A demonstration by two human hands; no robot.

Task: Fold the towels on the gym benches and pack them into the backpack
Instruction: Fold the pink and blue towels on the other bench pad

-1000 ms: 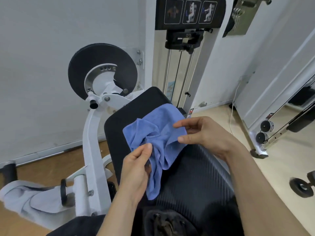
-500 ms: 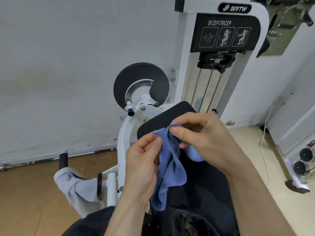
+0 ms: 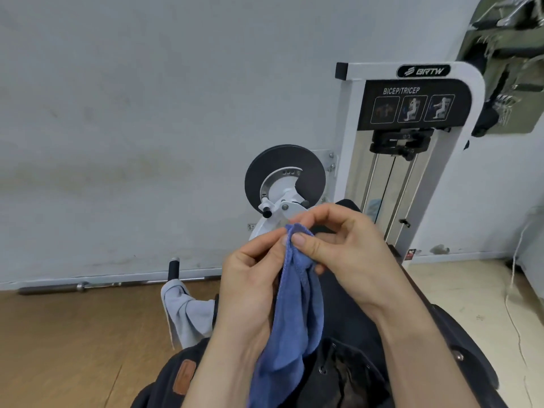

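Note:
A blue towel (image 3: 294, 322) hangs bunched in the air in front of me. My left hand (image 3: 250, 287) pinches its top edge from the left, and my right hand (image 3: 344, 248) pinches the same top corner from the right, thumb on the cloth. The towel's lower end dangles over a black backpack (image 3: 353, 375) that lies open at the bottom of the view. The black bench pad (image 3: 350, 206) is mostly hidden behind my hands. A grey towel (image 3: 188, 316) is draped over a handle low on the machine's left.
A white bicep/tricep machine (image 3: 409, 160) with a black disc (image 3: 284, 178) stands against the wall ahead. A barbell (image 3: 88, 286) lies along the wall's base. Wooden floor spreads left, pale floor with a white cable (image 3: 513, 290) right. Green gear (image 3: 506, 63) hangs top right.
Both hands have lifted the blue towel off the bench pad and brought their pinches together at its top edge. The towel now hangs gathered. The camera has tilted up.

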